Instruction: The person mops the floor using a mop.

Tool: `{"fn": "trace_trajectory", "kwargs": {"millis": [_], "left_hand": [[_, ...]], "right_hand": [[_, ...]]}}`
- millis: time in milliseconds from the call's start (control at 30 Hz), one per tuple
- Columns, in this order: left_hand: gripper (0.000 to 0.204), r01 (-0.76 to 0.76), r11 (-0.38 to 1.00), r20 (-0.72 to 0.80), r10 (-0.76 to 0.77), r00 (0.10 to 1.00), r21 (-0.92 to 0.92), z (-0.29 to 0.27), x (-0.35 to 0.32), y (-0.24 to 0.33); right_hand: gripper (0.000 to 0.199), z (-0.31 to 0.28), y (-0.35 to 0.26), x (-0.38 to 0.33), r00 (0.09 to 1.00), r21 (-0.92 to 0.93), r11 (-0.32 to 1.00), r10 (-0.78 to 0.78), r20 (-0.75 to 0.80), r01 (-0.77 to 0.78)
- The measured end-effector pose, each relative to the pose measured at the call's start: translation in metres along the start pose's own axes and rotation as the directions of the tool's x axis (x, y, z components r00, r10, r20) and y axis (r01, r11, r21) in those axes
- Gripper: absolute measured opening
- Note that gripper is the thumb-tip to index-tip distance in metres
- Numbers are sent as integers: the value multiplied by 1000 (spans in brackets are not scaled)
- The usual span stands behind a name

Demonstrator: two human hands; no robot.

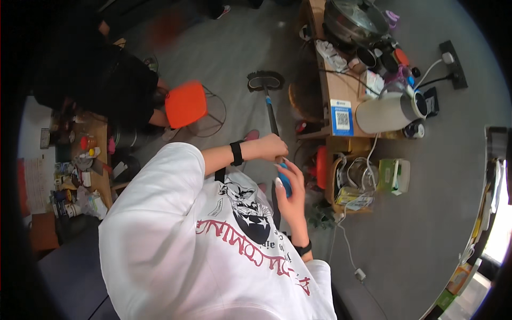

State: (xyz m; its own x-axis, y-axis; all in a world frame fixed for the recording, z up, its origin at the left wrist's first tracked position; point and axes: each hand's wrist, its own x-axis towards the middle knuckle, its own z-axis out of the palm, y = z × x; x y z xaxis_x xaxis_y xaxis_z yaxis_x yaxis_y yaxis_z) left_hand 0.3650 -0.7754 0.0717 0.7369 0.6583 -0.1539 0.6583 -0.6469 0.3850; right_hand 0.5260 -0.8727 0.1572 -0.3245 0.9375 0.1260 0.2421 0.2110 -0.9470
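- Grey floor [229, 53] spans the upper centre of the frame, under a long-handled broom [271, 113].
- Its brush head [265, 81] lies up-frame of both hands; the shaft slants slightly rightward down to a blue grip [285, 180].
- Left hand [273, 147], nearer the bristles, is wrapped around the shaft; right hand [293, 186] curls around the blue grip.
- Orange stool [186, 104], upper left; wooden desk [316, 13], upper right.

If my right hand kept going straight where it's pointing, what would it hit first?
Probably your left hand, closed around the broom handle just ahead of the right hand's fingertips, though depth is hard to judge.
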Motion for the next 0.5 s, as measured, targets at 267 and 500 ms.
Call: {"fn": "trace_trajectory", "kwargs": {"millis": [267, 500], "left_hand": [[20, -90, 992, 46, 87, 995, 85, 8, -22, 93], [52, 4, 984, -90, -20, 996, -181, -66, -58, 43]], "right_hand": [[15, -7, -11, -67, 982, 180, 983, 74, -174, -43], [16, 29, 14, -19, 997, 28, 997, -76, -20, 77]]}}
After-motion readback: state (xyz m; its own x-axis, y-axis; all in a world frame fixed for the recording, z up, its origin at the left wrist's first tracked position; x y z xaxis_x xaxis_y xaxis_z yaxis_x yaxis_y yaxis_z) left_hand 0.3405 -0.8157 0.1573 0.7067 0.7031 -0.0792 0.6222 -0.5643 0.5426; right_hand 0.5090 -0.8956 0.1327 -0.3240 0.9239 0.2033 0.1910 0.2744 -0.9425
